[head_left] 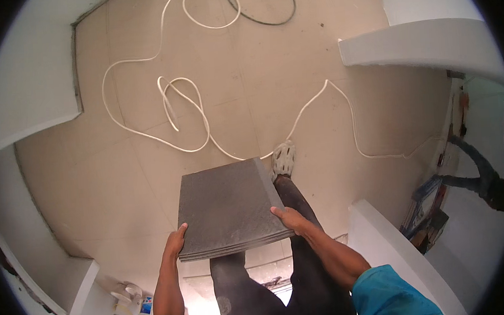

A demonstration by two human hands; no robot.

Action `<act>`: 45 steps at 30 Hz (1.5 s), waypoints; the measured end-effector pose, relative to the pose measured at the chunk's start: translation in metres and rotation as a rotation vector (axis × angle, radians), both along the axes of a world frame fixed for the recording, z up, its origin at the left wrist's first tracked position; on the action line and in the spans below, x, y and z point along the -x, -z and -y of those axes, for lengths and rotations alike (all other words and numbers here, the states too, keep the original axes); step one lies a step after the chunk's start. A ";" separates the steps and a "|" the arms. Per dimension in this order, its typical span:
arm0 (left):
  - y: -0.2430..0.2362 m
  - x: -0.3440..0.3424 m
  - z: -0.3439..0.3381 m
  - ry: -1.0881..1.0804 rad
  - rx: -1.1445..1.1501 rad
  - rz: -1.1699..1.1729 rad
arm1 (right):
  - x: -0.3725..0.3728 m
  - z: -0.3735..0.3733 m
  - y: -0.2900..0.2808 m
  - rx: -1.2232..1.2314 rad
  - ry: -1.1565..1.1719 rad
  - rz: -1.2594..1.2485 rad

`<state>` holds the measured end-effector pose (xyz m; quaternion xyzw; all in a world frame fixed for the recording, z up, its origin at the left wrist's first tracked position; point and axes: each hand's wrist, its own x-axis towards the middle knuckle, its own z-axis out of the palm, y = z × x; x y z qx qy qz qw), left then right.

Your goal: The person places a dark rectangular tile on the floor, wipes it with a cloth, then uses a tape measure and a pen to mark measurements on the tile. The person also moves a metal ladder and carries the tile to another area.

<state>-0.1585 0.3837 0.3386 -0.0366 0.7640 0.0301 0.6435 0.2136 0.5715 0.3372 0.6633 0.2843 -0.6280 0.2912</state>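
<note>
A stack of dark grey rectangular tiles (pixel 226 205) is held in front of my thighs, its layered edges showing along the near side. My left hand (pixel 177 240) grips its near left edge, with the thumb on the side and the fingers hidden underneath. At the near right corner, my right hand (pixel 291 218) is closed on the stack, its thumb lying on the top face. Beyond the stack my shoe (pixel 284 158) stands on the floor, in a white, dusty-looking cover or clog.
A white hose or cable (pixel 198 100) loops over the beige tiled floor (pixel 268 52) and runs past my shoe. Farther off lies a dark cable (pixel 292 10). White wall ends (pixel 406 41) jut in from both sides. At the right, another person (pixel 487 178) is near tools and materials.
</note>
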 end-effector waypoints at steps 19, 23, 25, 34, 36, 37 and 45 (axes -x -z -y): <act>-0.433 -0.078 -0.410 -0.039 -0.293 -0.133 | -0.069 -0.393 -0.399 -0.289 0.139 -0.248; -0.412 -0.034 -0.512 0.071 -0.493 -0.158 | -0.056 -0.483 -0.388 -0.350 0.216 -0.348; -0.418 -0.023 -0.583 0.172 -0.512 -0.101 | -0.067 -0.512 -0.349 -0.463 0.315 -0.294; -0.481 0.011 -0.923 0.632 -0.508 -0.087 | -0.027 -0.696 -0.446 -0.490 0.957 -0.381; -0.496 -0.010 -0.998 0.647 -0.586 -0.087 | -0.041 -0.752 -0.437 -0.535 0.964 -0.303; -0.493 -0.017 -1.029 0.612 -0.575 -0.033 | -0.049 -0.782 -0.429 -0.552 0.946 -0.242; -0.466 -0.094 -1.267 0.691 -0.520 -0.053 | -0.133 -1.026 -0.421 -0.482 1.003 -0.179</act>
